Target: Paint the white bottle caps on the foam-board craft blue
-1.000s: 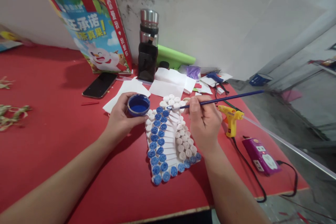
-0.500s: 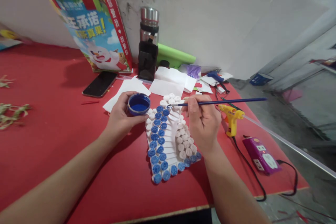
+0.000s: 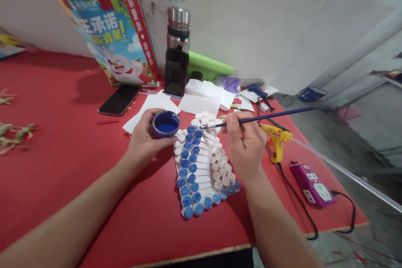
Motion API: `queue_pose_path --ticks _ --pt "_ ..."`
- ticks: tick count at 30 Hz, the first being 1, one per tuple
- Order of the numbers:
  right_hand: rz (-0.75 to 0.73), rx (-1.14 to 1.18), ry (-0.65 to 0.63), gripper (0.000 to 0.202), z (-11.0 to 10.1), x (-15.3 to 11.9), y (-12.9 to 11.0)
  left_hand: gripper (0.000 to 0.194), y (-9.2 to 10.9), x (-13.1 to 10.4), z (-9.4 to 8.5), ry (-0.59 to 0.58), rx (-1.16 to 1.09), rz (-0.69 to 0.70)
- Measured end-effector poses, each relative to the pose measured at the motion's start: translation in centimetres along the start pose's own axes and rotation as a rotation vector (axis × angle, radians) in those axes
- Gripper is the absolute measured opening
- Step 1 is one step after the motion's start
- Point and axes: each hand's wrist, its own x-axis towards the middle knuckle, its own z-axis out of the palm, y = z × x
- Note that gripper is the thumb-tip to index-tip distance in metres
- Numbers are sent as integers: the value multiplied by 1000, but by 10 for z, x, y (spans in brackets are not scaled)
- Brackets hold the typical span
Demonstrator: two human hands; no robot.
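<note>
My left hand (image 3: 146, 134) grips a small round cup of blue paint (image 3: 166, 124) beside the upper left of the craft piece. A thin blue paintbrush (image 3: 270, 116) is pinched in my right hand (image 3: 245, 142). Its tip touches or hovers just over a disc near the top of the craft piece (image 3: 202, 167). That piece lies flat, with white rolled paper discs, a column of blue discs on the left, more blue ones along the bottom and white strips in the middle.
Behind stand a printed bag (image 3: 116, 42) and a bottle (image 3: 177, 58). A phone (image 3: 119, 99) and white papers (image 3: 201, 97) lie before them. To the right are a yellow glue gun (image 3: 277, 140) and a purple power socket (image 3: 314, 186) with cables, on the red table (image 3: 125, 234).
The far end of the brush has tilted upward, and its tip has shifted slightly left. My left hand and the paint cup have hardly moved.
</note>
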Motion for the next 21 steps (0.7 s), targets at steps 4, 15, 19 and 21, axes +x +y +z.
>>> queue_pose_path --ticks 4,15,19,21 --pt "30 15 19 18 0 -1 1 71 1 0 0 -3 -4 2" --pt "39 4 33 18 1 -1 1 73 0 0 0 -2 -25 -5" --pt "34 18 -21 20 1 -1 -1 73 0 0 0 -4 -19 0" --pt "33 0 -22 22 1 0 -1 72 1 0 0 -5 -18 4"
